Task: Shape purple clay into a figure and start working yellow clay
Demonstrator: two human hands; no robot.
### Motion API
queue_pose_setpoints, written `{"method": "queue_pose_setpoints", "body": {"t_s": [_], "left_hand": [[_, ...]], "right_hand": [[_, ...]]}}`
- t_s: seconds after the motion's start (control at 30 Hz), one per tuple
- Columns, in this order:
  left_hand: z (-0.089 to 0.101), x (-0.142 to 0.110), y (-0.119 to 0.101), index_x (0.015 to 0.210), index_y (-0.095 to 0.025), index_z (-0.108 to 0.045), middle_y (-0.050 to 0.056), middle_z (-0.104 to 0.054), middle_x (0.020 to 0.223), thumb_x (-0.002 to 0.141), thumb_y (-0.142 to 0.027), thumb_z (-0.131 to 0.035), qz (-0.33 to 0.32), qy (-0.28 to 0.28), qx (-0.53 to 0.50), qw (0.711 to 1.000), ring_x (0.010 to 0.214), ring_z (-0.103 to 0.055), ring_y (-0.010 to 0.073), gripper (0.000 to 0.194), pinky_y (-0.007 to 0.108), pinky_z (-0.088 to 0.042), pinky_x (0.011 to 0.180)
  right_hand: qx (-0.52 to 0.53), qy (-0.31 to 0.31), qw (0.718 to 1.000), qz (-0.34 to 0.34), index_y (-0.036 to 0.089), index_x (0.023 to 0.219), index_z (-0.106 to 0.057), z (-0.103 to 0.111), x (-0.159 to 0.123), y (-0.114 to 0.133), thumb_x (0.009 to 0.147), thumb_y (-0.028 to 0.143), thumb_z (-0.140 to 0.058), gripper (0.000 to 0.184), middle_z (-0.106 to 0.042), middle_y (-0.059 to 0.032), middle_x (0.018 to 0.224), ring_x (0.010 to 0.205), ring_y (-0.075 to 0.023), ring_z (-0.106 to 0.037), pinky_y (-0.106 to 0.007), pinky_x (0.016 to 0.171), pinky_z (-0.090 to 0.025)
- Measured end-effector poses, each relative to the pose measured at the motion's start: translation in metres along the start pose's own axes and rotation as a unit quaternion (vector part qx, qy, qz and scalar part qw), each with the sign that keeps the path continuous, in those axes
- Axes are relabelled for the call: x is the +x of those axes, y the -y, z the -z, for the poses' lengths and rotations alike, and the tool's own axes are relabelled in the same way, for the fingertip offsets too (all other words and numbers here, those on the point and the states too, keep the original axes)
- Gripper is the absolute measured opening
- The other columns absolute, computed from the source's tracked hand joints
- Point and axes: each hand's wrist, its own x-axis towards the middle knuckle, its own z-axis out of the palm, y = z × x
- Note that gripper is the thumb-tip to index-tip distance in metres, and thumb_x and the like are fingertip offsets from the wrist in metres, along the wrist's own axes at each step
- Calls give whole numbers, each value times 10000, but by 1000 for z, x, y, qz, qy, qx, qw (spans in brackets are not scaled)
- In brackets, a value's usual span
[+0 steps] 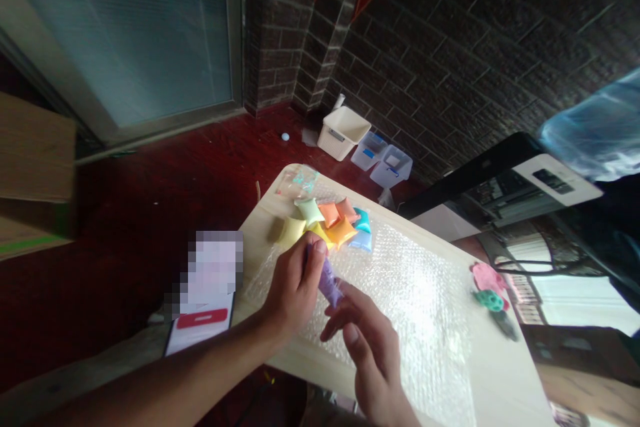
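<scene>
Over bubble wrap [415,293] on a table [505,380], the left hand [293,280] is pinching a purple packet [329,285] near its upper end, apparently steadying it; the right hand [376,343], fingers loosely parted, is meeting its lower end; coloured packets [342,232] are lying just beyond, seemingly within reach.

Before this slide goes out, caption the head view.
Above bubble wrap, the left hand holds a purple packet, the right hand near its lower end.
</scene>
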Motion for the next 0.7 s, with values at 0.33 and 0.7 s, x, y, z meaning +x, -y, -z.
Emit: {"method": "queue_pose_setpoints", "body": {"t_s": [0.33, 0.7], "left_hand": [[8, -2, -1, 983, -236, -540, 6, -577, 860, 1085, -249, -430, -157, 41, 40, 986, 755, -566, 162, 150, 305, -446, 693], [10, -3, 0, 1022, -250, -530, 7, -570, 866, 1090, -241, -416, -140, 47, 32, 989, 748, -558, 168, 133, 308, -453, 695]], "right_hand": [[304, 98, 939, -128, 278, 1556, -538, -16, 12, 17, 974, 636, -639, 691, -731, -99, 1101, 832, -262, -702, -443, 765, -558], [55, 28, 996, -68, 400, 1524, -581, -8, 5, 16, 1068, 480, -574, 463, -725, -68, 1300, 1009, -262, -718, -458, 954, -612]]}}
